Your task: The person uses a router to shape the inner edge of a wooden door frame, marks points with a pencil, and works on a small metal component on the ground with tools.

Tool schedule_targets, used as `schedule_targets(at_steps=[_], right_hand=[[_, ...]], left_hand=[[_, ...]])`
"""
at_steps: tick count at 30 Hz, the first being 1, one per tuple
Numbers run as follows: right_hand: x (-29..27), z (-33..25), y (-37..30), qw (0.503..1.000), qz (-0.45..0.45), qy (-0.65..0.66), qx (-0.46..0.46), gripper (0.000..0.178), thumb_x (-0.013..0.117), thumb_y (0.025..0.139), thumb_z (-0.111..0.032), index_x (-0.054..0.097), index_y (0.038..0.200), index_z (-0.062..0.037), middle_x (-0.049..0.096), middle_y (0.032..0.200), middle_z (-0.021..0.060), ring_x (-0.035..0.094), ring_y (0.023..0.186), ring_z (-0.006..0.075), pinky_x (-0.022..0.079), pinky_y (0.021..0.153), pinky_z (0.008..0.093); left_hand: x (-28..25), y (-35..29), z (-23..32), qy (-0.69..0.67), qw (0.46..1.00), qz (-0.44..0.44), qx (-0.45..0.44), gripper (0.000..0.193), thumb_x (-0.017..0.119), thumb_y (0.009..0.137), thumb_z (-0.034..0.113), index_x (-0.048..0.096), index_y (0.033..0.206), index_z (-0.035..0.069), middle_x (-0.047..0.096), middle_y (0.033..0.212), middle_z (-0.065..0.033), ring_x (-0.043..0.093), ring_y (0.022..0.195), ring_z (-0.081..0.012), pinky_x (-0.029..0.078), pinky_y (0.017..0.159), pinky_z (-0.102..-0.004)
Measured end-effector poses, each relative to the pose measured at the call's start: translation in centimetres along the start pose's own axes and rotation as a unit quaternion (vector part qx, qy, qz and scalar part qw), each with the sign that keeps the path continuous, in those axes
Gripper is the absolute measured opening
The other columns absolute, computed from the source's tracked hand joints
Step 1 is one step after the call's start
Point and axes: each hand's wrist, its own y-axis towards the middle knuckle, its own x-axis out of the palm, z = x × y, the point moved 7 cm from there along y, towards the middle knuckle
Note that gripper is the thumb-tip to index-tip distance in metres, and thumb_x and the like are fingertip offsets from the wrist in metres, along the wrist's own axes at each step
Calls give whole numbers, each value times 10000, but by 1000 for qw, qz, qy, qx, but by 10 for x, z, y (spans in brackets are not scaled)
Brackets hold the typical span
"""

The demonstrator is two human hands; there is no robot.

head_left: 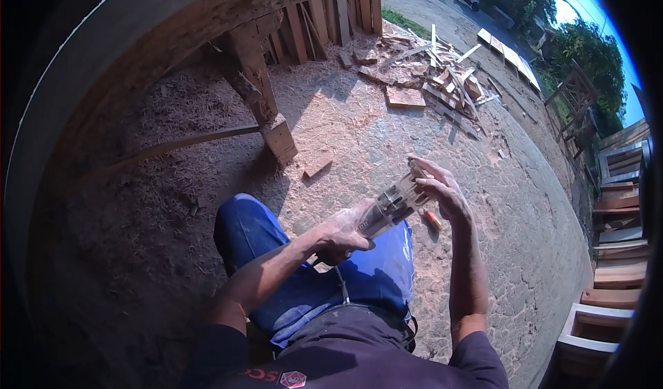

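Basically, power tool [392, 208] sat mid-frame, slanted, its dark body gripped in the left hand [344, 229], the right hand's [445, 190] fingers curled onto its clear upper end, partly hiding it. Red-yellow object [432, 220] lay on the ground just below the right hand. Wood block [318, 165] left of center; table leg [259, 78] upper left; scrap pile [452, 88] upper right.

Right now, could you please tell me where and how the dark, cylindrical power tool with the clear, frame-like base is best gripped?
Probably around its dark, rounded body, from the left, as the left hand does; the clear openwork base points rightward, with the right hand at its far end.
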Motion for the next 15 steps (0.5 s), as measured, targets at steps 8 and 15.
schedule_targets(at_steps=[8,15], right_hand=[[38,-1,4,998,-14,-41,35,677,678,851,-376,521,1389,3,576,1314,163,554,1184,229,465,967,344],[75,30,20,1000,-7,14,21,599,448,1002,-515,508,1429,-99,566,1378,135,524,1267,258,457,972,347]], left_hand=[[-12,-21,1,1,989,0,-145,965,804,653,227,308,1461,46,589,1220,-200,597,1129,-299,478,957,-388],[-25,-26,-11,-36,989,103,-102,1020,910,644,247,323,1443,6,587,1244,-180,573,1154,-258,460,1001,-366]])
